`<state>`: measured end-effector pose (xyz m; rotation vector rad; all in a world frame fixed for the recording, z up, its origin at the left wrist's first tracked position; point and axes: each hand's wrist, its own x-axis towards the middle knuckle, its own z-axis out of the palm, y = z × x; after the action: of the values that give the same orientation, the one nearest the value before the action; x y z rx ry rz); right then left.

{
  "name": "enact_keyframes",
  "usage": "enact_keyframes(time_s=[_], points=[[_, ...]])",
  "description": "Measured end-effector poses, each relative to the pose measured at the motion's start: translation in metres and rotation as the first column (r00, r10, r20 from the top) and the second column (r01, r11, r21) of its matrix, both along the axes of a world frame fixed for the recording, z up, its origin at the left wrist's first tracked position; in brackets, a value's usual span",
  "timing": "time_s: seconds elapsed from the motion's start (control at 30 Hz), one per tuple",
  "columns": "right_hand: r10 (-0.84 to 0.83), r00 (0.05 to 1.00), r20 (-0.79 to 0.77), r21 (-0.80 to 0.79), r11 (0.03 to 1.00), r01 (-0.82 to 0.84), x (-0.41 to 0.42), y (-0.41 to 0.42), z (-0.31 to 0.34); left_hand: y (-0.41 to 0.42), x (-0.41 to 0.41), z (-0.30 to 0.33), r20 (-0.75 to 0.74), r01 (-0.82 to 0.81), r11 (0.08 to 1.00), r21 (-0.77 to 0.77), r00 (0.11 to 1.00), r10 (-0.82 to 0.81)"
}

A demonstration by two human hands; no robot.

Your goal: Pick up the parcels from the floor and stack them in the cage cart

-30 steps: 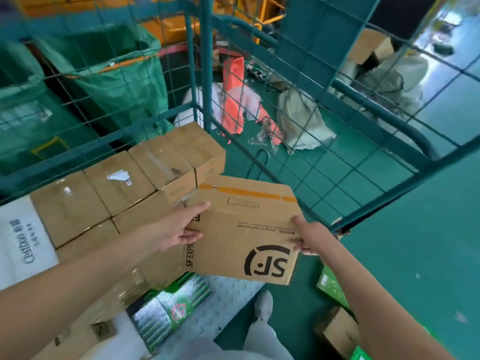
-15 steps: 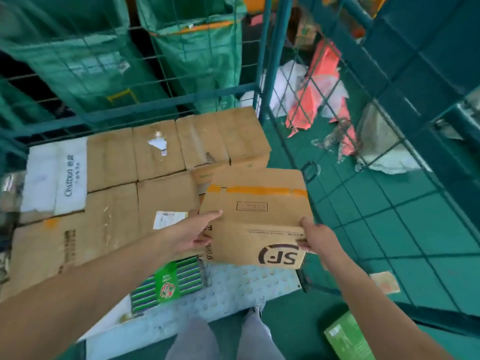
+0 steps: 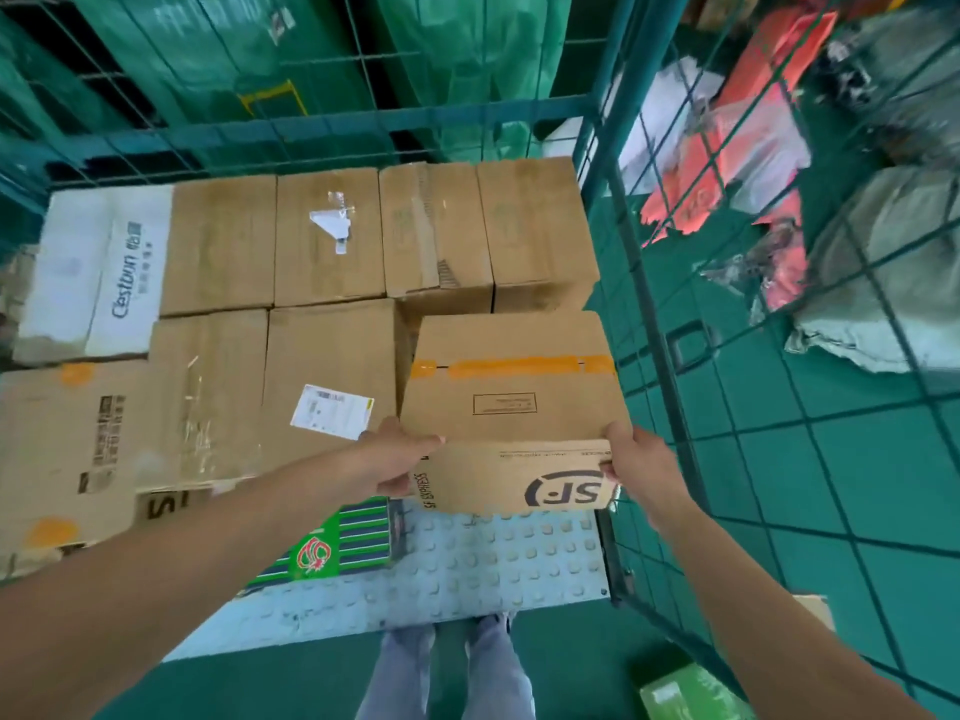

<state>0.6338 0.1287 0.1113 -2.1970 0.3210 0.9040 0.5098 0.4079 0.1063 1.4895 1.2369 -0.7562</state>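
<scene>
I hold a brown SF Express box (image 3: 511, 402) with an orange tape strip, inside the cage cart (image 3: 631, 283) at its front right. My left hand (image 3: 402, 462) grips the box's near left corner, thumb on top. My right hand (image 3: 631, 462) grips its near right corner. The box sits level against the stacked brown cartons (image 3: 332, 236) in the cart; whether it rests on anything beneath is hidden. A white carton (image 3: 96, 267) stands at the stack's back left.
The cart's studded grey floor (image 3: 467, 569) shows in front, with a green striped box (image 3: 337, 543) on it. Outside the right mesh wall lie sacks (image 3: 878, 272), orange bags (image 3: 727, 163) and a green parcel (image 3: 685, 693) on the green floor. My feet (image 3: 452, 667) stand at the cart's open front.
Both hands have carried the SF box forward and down into the cart's front right area, and it has levelled out. My view has tilted downward over the stack.
</scene>
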Motion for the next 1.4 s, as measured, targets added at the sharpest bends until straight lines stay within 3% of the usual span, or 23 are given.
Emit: enact_keyframes(time_s=[0.13, 0.37, 0.53, 0.77, 1.03, 1.17, 1.4], points=[[0.058, 0.998, -0.007, 0.008, 0.998, -0.058, 0.009, 0.008, -0.032, -0.001, 0.0, -0.021, -0.021, -0.036, 0.998, -0.044, 0.999, 0.036], [0.146, 0.989, -0.028, 0.042, 0.989, -0.145, 0.026, 0.043, -0.087, 0.005, -0.002, -0.065, 0.075, -0.125, 0.992, 0.003, 0.989, 0.124], [0.024, 0.985, -0.17, 0.082, 0.997, -0.01, 0.023, 0.058, -0.139, -0.01, 0.013, -0.092, 0.089, -0.111, 0.991, -0.071, 0.989, 0.117], [0.066, 0.993, -0.102, 0.094, 0.994, -0.057, 0.025, 0.056, -0.159, -0.017, 0.014, -0.112, 0.161, -0.054, 0.998, -0.031, 0.985, 0.058], [0.125, 0.988, -0.086, 0.038, 0.992, -0.122, 0.03, 0.057, -0.171, -0.017, 0.024, -0.116, 0.11, -0.022, 1.0, -0.017, 0.994, 0.024], [0.074, 0.99, -0.124, 0.001, 0.997, -0.075, 0.027, 0.055, -0.166, -0.022, 0.029, -0.109, 0.106, -0.024, 1.0, -0.007, 0.994, 0.024], [-0.027, 0.992, -0.121, 0.071, 0.997, 0.036, 0.026, 0.054, -0.165, -0.002, 0.022, -0.103, 0.11, -0.314, 0.949, 0.005, 0.944, 0.312]])
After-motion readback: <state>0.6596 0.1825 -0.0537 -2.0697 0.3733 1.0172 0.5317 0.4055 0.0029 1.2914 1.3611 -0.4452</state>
